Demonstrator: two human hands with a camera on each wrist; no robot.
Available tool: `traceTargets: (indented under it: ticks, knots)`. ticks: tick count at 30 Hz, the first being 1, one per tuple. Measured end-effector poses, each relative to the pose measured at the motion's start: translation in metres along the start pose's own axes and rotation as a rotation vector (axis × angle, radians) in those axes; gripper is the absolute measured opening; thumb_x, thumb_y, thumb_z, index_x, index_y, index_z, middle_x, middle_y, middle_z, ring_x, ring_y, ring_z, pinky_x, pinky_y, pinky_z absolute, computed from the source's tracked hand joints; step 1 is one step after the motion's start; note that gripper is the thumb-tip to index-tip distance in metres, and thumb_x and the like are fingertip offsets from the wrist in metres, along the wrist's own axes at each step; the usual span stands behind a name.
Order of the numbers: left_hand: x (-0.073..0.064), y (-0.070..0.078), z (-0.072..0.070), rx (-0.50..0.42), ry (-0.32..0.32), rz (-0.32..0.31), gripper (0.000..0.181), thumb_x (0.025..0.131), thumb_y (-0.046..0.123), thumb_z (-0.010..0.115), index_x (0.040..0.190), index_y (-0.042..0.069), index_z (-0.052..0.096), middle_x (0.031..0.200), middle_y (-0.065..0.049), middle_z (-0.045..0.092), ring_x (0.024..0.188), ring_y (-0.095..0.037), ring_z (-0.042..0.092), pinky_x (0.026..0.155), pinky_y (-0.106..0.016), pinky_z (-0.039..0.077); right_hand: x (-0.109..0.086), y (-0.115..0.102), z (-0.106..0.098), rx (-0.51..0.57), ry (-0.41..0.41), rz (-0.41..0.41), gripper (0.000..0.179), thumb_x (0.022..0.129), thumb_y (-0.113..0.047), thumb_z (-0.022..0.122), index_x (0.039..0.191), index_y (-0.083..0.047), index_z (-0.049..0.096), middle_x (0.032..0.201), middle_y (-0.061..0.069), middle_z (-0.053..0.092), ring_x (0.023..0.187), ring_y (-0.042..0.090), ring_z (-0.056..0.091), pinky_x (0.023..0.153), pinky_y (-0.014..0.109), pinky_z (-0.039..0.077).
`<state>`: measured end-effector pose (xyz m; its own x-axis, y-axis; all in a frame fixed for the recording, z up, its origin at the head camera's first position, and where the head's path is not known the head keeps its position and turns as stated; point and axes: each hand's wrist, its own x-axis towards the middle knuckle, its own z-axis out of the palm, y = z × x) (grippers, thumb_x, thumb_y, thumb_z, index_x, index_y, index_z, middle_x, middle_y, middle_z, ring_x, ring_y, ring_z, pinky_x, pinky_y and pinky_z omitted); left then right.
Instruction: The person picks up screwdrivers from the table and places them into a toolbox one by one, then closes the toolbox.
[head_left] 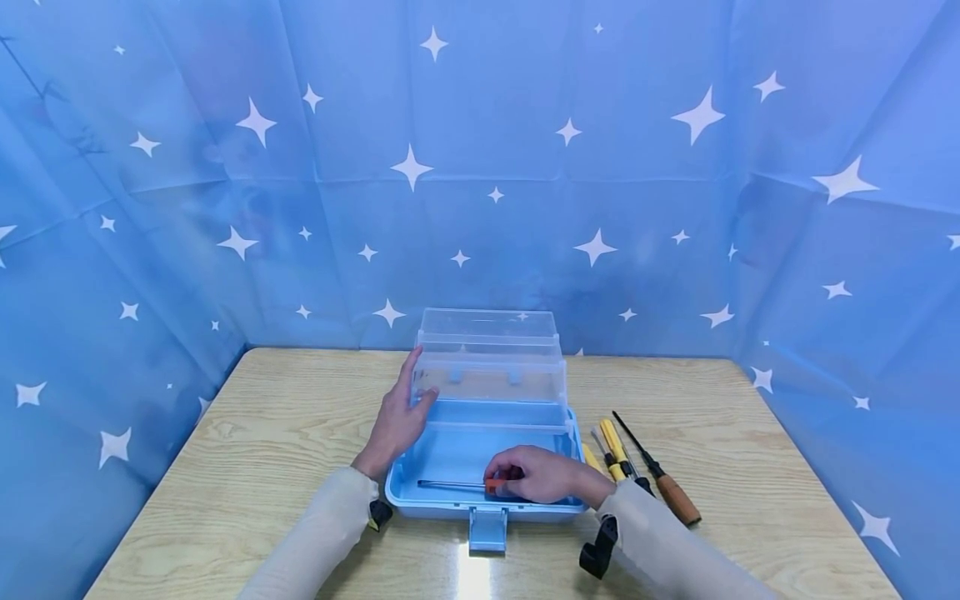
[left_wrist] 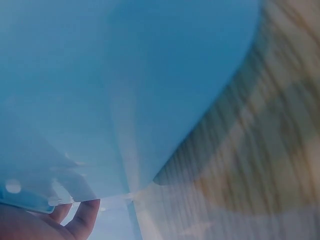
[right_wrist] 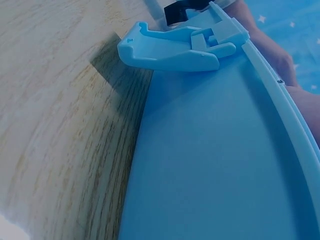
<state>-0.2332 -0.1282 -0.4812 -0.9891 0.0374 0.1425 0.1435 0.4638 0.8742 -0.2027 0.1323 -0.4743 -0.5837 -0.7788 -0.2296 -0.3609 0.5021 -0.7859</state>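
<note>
In the head view a light blue toolbox (head_left: 442, 446) stands with its clear lid (head_left: 487, 323) raised at the back. My right hand (head_left: 536, 473) reaches inside near the front wall and grips a screwdriver by its red-orange handle (head_left: 492, 486). The metal shaft (head_left: 450, 484) points left, low over the box floor. My left hand (head_left: 399, 421) is at the left side of the lid, its index finger straight up along the edge and its thumb spread inward. The left wrist view shows part of the left hand (left_wrist: 30, 225) beyond the blue box wall (left_wrist: 150, 100).
Right of the box, several tools lie on the wooden table (head_left: 300, 425), among them a brown-handled tool (head_left: 675, 497) and a yellow-handled one (head_left: 612, 439). The front latch (head_left: 487, 529) hangs down. Behind the table is a blue star-patterned curtain (head_left: 510, 225).
</note>
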Motion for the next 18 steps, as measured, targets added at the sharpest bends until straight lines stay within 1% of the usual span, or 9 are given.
traceTargets:
  ticks: [8,18]
  knots:
    - [0.0,-0.0005,-0.0001,0.0,-0.002,-0.001,0.067,0.103,0.033,0.051,0.155,0.048,0.012,0.162,-0.002,0.028,0.147,-0.034,0.03,0.113,-0.064,0.029,0.0002,0.0019,0.0004,0.009,0.009,-0.007,0.015,0.099,-0.013,0.06,0.109,-0.015,0.07,0.094,-0.006,0.067,0.081,0.007,0.058,0.078,0.025,0.049]
    - [-0.0001,-0.0007,0.0005,-0.001,0.001,0.001,0.066,0.103,0.033,0.05,0.155,0.048,0.012,0.161,-0.003,0.03,0.146,-0.034,0.031,0.113,-0.064,0.029,-0.001,0.0031,0.0,-0.033,0.013,0.002,0.015,0.098,-0.016,0.062,0.11,-0.016,0.07,0.098,-0.008,0.066,0.086,0.005,0.058,0.08,0.026,0.049]
